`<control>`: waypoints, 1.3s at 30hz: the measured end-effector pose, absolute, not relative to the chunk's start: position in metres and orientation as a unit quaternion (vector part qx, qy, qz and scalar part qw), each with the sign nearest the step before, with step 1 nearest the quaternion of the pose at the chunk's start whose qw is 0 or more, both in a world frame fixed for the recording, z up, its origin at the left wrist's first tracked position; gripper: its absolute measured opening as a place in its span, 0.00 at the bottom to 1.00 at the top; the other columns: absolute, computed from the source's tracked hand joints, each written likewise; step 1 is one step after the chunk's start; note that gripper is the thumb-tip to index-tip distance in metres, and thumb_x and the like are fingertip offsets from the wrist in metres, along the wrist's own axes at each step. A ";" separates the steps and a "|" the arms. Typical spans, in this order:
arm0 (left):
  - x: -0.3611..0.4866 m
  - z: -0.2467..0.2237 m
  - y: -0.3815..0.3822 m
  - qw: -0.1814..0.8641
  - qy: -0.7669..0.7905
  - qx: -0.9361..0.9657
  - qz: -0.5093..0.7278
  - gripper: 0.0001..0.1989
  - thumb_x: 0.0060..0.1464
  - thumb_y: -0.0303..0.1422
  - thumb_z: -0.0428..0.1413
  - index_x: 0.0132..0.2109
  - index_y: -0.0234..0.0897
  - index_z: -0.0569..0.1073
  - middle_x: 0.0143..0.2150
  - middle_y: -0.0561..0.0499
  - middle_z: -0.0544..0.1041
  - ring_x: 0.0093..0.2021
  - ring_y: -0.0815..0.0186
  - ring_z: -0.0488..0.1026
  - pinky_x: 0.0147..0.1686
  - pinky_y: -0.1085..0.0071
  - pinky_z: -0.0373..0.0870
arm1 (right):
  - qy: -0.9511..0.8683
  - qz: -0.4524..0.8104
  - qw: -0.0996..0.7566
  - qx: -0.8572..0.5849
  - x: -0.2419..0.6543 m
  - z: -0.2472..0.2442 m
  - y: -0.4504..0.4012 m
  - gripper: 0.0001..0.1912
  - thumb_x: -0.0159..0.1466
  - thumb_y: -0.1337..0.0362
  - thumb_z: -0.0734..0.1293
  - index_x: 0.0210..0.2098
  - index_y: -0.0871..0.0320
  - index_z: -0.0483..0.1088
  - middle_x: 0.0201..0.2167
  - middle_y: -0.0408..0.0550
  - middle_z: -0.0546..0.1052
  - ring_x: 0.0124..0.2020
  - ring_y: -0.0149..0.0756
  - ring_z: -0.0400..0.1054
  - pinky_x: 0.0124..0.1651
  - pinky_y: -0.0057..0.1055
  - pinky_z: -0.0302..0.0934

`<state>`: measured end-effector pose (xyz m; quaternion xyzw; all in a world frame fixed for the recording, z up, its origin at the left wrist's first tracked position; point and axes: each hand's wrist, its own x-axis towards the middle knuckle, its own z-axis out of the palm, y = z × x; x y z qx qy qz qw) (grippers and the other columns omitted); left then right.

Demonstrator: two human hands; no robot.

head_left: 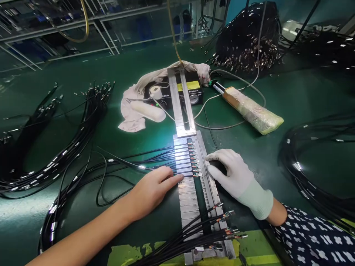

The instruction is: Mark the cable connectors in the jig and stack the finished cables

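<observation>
My bare left hand (152,188) is closed, its thumb and forefinger on a thin black cable at the left edge of a slotted metal fixture (189,203). Several black cables (162,150) lie side by side in the upper slots, their stripped ends and metal terminals (194,155) pointing right. My right hand (235,177) wears a white glove; its thumb and forefinger are apart at the fixture's right rail (206,170), with nothing held between them. A loose bunch of black cables (191,242) with terminals crosses the fixture's near end.
Beyond the fixture, a black control box (194,87) sits partly under a pale cloth (133,114). A wrapped tool handle (249,109) lies to its right. Cable bundles (83,127) spread over the left, coiled cables (296,166) lie at the right, and a large cable heap (246,33) stands behind.
</observation>
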<state>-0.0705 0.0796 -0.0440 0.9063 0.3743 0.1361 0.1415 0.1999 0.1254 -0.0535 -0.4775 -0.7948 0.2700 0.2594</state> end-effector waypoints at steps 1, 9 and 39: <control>-0.070 -0.045 0.081 0.149 0.376 0.904 0.138 0.17 0.66 0.22 0.42 0.57 0.31 0.67 0.38 0.46 0.69 0.36 0.65 0.65 0.35 0.70 0.66 | -0.797 0.268 0.260 -0.475 0.200 -0.054 0.126 0.05 0.66 0.64 0.63 0.41 0.51 0.70 0.42 0.44 0.75 0.48 0.43 0.66 0.51 0.44 0.58; -0.062 -0.042 0.064 0.087 0.438 0.882 0.153 0.16 0.64 0.22 0.45 0.55 0.36 0.69 0.43 0.44 0.68 0.41 0.60 0.64 0.39 0.64 0.62 | -0.785 0.215 0.264 -0.518 0.183 -0.063 0.115 0.17 0.58 0.60 0.68 0.47 0.53 0.68 0.54 0.52 0.69 0.57 0.51 0.61 0.58 0.53 0.54; -0.134 0.013 -0.083 0.149 0.530 0.833 0.064 0.14 0.64 0.35 0.50 0.56 0.46 0.65 0.51 0.49 0.76 0.47 0.63 0.77 0.44 0.77 0.73 | -0.824 0.192 0.241 -0.476 0.199 -0.073 0.114 0.17 0.67 0.52 0.60 0.50 0.52 0.66 0.52 0.48 0.72 0.54 0.47 0.64 0.54 0.44 0.57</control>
